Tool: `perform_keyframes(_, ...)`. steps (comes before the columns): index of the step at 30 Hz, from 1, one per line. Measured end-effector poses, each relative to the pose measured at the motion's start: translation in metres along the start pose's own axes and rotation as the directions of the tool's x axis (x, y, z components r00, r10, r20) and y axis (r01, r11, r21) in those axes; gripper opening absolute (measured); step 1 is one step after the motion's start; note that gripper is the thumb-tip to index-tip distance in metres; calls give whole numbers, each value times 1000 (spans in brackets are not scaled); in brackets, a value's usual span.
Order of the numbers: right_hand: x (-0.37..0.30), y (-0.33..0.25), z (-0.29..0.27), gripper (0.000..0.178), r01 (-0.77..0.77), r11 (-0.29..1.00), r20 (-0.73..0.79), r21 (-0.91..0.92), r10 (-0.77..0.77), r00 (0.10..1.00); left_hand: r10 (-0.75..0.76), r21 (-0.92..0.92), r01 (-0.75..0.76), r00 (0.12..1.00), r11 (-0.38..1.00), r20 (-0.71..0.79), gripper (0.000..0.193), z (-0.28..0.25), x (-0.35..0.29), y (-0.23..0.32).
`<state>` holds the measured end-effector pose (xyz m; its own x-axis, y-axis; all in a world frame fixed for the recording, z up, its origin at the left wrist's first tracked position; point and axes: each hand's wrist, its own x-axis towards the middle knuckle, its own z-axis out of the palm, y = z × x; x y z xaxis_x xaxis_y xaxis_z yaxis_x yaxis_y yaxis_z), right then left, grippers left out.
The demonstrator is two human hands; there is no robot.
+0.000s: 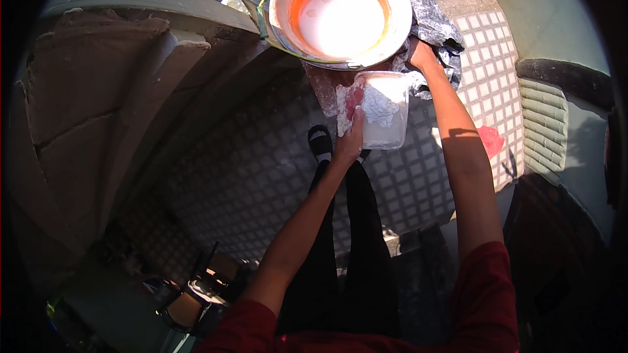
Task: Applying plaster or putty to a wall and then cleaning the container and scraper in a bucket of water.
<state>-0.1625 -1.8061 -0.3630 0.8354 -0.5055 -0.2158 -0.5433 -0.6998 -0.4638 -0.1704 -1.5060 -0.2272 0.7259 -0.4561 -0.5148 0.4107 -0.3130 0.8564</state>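
My left hand (353, 132) is closed on the left side of a clear plastic container (392, 136) with white powder (379, 106) in it. A powder-coated pinkish-red patch (354, 99) shows beside its fingers; what it is I cannot make out. My right hand (422, 55) reaches to a crumpled black plastic bag (437, 23), and its fingers are hidden at the folds. Just beyond the container stands a bucket (278, 10) with a pale rim, an orange inner wall and a yellowish handle. Whitish liquid (343, 21) with a few lumps lies inside the bucket.
Pale square-patterned tiles (484, 59) cover the sunlit floor at the right. A red piece (490, 141) lies beside my right forearm. Large brown panels (91, 85) curve along the left, and a green ribbed structure (544, 121) stands at the right. My sandalled foot (319, 140) is below the container.
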Motion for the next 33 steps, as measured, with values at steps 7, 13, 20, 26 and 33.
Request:
perform_keyframes(7,-15,6,12,27,6,998,206,-64,7,978,-98,59,100,995,993,-26,57,-1,-2,4)
perform_keyframes(13,-20,8,17,23,27,979,220,-202,19,975,-6,17,6,1000,1000,-29,44,5,1,-3)
perform_keyframes(20,-31,-27,-24,30,-243,967,165,-75,252,954,-1,47,2,1000,999,-21,43,0,1,-1)
perform_keyframes(26,-47,8,-46,38,-424,886,-31,189,437,899,-66,43,65,998,997,20,60,10,0,3)
perform_keyframes(33,-89,-26,-85,40,-393,842,-141,370,469,872,-117,104,116,993,988,9,64,13,-1,9)
